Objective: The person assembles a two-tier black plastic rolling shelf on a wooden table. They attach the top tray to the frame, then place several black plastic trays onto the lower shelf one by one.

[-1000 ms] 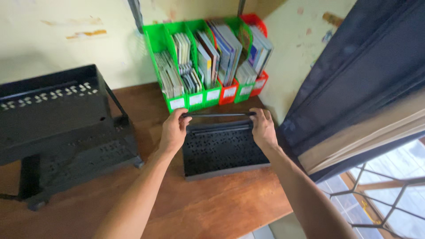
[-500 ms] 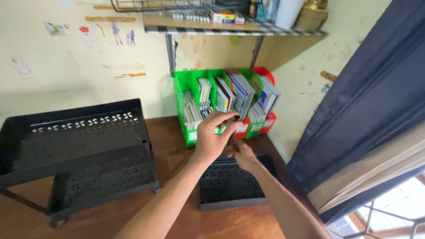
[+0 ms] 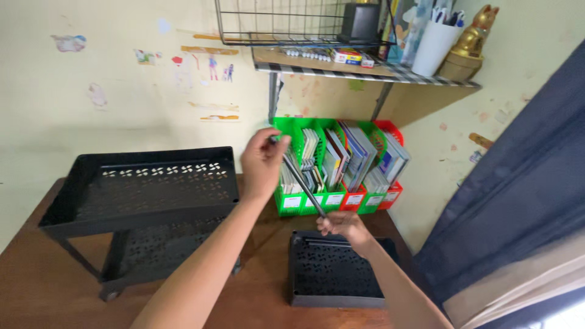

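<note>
Thin black rod (image 3: 301, 181), seemingly rigid and light, gripped at both ends: left hand (image 3: 263, 161) fingers clenched above, right hand (image 3: 342, 225) pinching below.

Our left hand (image 3: 263, 163) is raised with its fingers curled closed; our right hand (image 3: 341, 224) sits lower, apparently clenched too, and both forearms reach forward.
</note>
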